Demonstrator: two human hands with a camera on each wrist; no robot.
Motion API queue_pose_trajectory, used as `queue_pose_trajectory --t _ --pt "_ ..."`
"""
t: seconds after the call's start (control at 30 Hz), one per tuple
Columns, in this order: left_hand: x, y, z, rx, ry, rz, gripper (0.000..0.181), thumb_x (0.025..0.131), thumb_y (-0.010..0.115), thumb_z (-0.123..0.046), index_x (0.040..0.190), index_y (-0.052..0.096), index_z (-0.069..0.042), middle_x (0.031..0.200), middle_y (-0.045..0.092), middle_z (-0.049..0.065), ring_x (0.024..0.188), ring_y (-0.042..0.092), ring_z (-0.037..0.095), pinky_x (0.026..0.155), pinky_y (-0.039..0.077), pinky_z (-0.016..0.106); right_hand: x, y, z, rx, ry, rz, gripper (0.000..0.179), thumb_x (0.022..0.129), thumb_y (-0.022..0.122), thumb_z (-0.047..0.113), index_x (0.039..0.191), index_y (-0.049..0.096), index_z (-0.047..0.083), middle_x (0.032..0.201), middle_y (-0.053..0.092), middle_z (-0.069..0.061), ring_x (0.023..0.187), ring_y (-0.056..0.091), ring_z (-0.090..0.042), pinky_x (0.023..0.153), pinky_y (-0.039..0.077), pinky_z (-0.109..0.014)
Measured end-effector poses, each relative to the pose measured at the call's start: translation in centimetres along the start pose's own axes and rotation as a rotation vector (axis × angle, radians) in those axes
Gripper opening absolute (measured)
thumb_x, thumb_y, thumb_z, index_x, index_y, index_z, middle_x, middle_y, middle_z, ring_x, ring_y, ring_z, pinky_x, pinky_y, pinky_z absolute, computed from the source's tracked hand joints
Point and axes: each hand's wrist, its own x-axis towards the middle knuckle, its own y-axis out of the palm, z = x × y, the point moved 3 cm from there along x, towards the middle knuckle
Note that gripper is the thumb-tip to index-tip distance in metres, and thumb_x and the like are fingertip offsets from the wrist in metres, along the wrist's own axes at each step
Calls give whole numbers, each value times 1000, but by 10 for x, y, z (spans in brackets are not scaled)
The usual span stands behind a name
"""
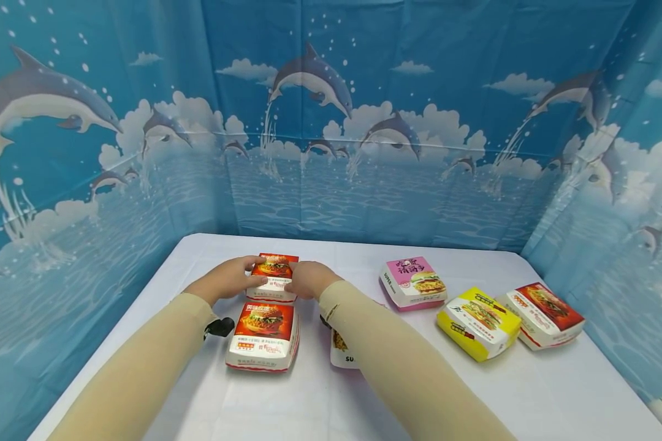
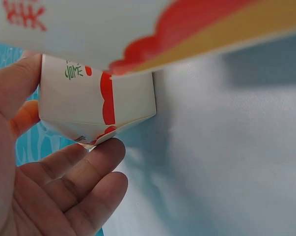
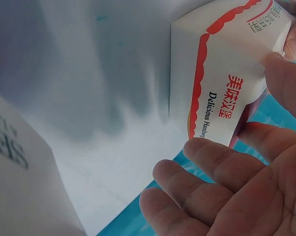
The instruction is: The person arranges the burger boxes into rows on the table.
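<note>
A red-and-white burger box (image 1: 274,283) sits on the table toward the back, held between both hands. The left hand (image 1: 228,280) grips its left side, thumb at the near part and fingers spread along the side and far corner. On the opposite side, the right hand (image 1: 314,277) holds it with thumb and fingers. The right wrist view shows red lettering on the side of this burger box (image 3: 221,83). Directly in front stands a matching burger box (image 1: 262,337), whose wall (image 2: 84,27) crosses the top of the left wrist view.
Under the right forearm lies another box (image 1: 341,354), mostly hidden. At the right are a pink burger box (image 1: 414,283), a yellow one (image 1: 479,323) and a red-and-white one (image 1: 548,315). A dolphin-print curtain (image 1: 320,196) surrounds the white table (image 1: 419,367).
</note>
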Motion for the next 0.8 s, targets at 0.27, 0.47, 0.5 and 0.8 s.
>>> queue_pose_trajectory --t 0.27,0.47,0.5,0.8 --pt "-2 1 0 10 7 1 78 98 69 -56 163 40 -26 160 48 22 136 53 40 106 53 60 -3 -1 -1 -6 -17 0 70 104 63 46 164 39 17 159 55 -5 139 56 -21 121 45 -40" --pt "-1 1 0 12 6 -5 78 98 69 -55 163 40 -26 160 48 21 137 52 40 107 53 61 -2 -1 -1 -13 -6 -1 71 104 63 47 164 39 18 159 55 -4 138 56 -20 121 45 -39" --pt "-1 1 0 11 6 -5 78 98 69 -56 163 39 -26 160 48 21 137 52 41 108 52 61 -2 -1 -1 -15 -6 -1 71 104 63 47 164 39 18 159 55 -4 138 56 -20 121 45 -39" --pt "2 2 3 2 10 -4 80 97 69 -57 164 39 -26 161 47 21 139 51 41 108 52 62 -3 -1 -2 0 -30 -5 70 105 62 45 164 38 16 160 54 -6 143 54 -22 122 43 -42"
